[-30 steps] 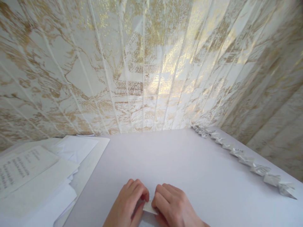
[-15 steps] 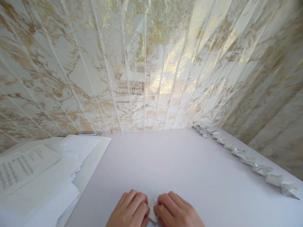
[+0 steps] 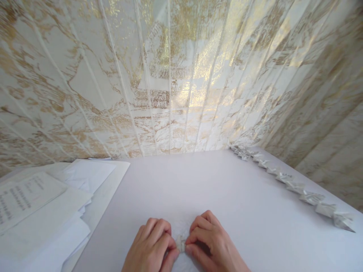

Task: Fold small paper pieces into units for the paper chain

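A small folded piece of paper (image 3: pixel 180 243), whitish grey, is pinched between my two hands near the front of the white table. My left hand (image 3: pixel 154 243) grips its left side between thumb and forefinger. On the right side, the thumb and forefinger of my right hand (image 3: pixel 211 241) hold it too, the other fingers curled. The fingertips cover part of the paper, and its exact folded shape is too small to make out.
A row of several folded grey paper pieces (image 3: pixel 310 197) runs along the table's right edge. Loose paper sheets (image 3: pixel 56 211), some printed, lie piled on the left. Behind the white table (image 3: pixel 176 181) hangs a gold-patterned curtain (image 3: pixel 159 94).
Both hands have risen slightly in view, and the right has turned so its thumb and forefinger show. The paper between them now looks narrower. The whole view has shifted a little.
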The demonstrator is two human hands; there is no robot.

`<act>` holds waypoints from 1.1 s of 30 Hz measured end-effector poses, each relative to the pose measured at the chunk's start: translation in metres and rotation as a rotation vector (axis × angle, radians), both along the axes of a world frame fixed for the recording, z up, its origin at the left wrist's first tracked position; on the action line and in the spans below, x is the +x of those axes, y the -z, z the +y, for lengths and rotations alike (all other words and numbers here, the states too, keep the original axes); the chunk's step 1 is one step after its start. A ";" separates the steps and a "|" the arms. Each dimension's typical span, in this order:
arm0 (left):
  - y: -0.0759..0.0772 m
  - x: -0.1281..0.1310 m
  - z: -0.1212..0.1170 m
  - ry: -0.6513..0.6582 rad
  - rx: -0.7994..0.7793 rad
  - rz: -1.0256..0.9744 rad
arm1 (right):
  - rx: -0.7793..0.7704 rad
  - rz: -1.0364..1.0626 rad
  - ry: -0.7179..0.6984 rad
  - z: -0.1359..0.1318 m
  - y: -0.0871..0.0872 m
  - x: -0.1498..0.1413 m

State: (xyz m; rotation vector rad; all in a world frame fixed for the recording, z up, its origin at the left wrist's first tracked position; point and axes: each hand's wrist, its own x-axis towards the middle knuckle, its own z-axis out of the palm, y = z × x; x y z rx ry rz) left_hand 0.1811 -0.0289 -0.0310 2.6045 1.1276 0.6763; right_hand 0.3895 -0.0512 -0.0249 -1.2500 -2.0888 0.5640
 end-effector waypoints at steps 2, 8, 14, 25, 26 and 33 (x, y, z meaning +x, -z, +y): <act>0.000 0.003 -0.001 -0.051 -0.059 -0.041 | -0.061 -0.049 0.028 0.001 -0.005 -0.001; 0.003 0.010 -0.006 -0.126 -0.039 -0.037 | -0.029 -0.165 0.078 0.001 -0.008 -0.009; 0.004 0.012 -0.006 -0.125 -0.002 0.014 | -0.054 -0.207 0.085 0.001 -0.008 -0.013; 0.004 0.010 -0.004 -0.135 -0.092 -0.126 | -0.123 -0.180 0.080 0.003 -0.016 -0.012; 0.004 0.010 -0.004 -0.134 -0.095 -0.129 | -0.103 -0.173 0.060 0.003 -0.016 -0.011; 0.003 0.010 -0.006 -0.131 -0.109 -0.135 | 0.369 -0.302 -0.152 -0.006 -0.006 -0.002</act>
